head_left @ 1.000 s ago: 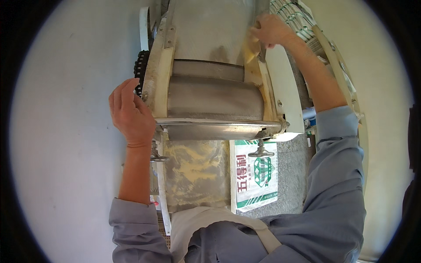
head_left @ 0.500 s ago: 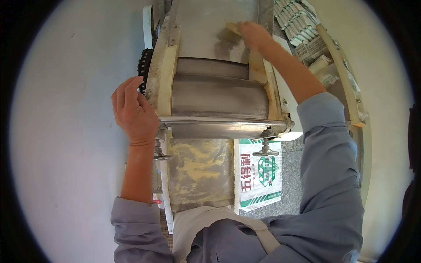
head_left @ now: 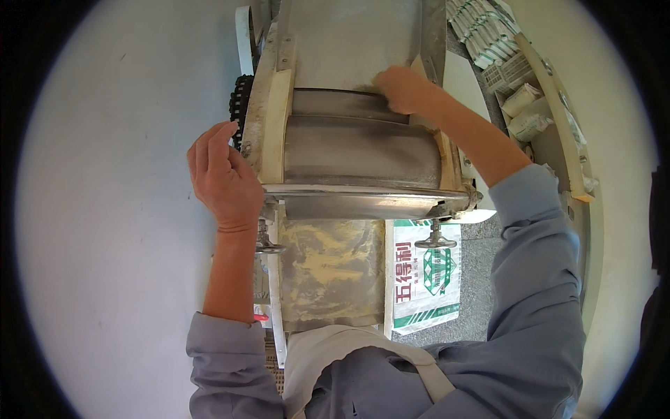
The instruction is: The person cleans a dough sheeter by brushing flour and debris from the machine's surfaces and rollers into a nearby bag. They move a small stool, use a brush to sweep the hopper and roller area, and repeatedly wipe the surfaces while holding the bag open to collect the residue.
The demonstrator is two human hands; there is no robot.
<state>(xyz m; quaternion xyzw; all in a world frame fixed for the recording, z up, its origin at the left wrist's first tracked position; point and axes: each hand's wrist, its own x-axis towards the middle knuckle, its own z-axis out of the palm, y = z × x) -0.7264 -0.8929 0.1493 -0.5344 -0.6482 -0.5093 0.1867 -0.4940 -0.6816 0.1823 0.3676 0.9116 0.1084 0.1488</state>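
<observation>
In front of me is a dough-rolling machine with a wide metal roller [head_left: 363,150] and a sloping metal plate [head_left: 342,45] above it. My right hand [head_left: 405,89] is closed at the right lower part of this plate, just above a narrower rear roller [head_left: 338,103]. It grips a tan, thin-edged hand tool, which is almost wholly hidden by the fist now. My left hand [head_left: 225,174] rests by the machine's left side frame, near the dark toothed gear [head_left: 241,101]. Its fingers are loosely bent, thumb apart, holding nothing.
A metal bar [head_left: 363,190] crosses the front, with handwheels [head_left: 435,241] below it. Under it lies a belt [head_left: 331,272] streaked with yellowish flour. A white and green printed sack [head_left: 427,279] lies on the grey floor. Stacked packs [head_left: 481,31] and a crate [head_left: 508,73] stand at right.
My right hand has moved down the plate toward the rollers, and the tool's tan edge has gone out of sight. My left hand keeps its place on the frame; the whole view has shifted slightly.
</observation>
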